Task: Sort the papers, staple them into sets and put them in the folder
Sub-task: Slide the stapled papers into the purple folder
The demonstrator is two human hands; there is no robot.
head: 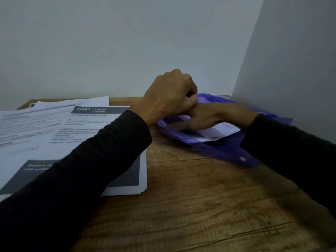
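A translucent purple folder (227,150) with a snap button lies on the wooden table at the right, against the side wall. A set of white papers (223,129) sits partly inside it. My left hand (169,97) is curled at the folder's far left edge and seems to grip its upper sheet. Blurred by motion, my right hand (216,115) lies across the papers in the folder with its fingers stretched out to the left, pressing on them. A stack of printed papers (54,128), its top sheet headed "2641 KITCHEN", lies at the left under my left forearm.
A white wall (291,70) rises just right of the folder and another runs along the back. The wooden table (190,206) stretches toward me between my two black sleeves. No stapler is in view.
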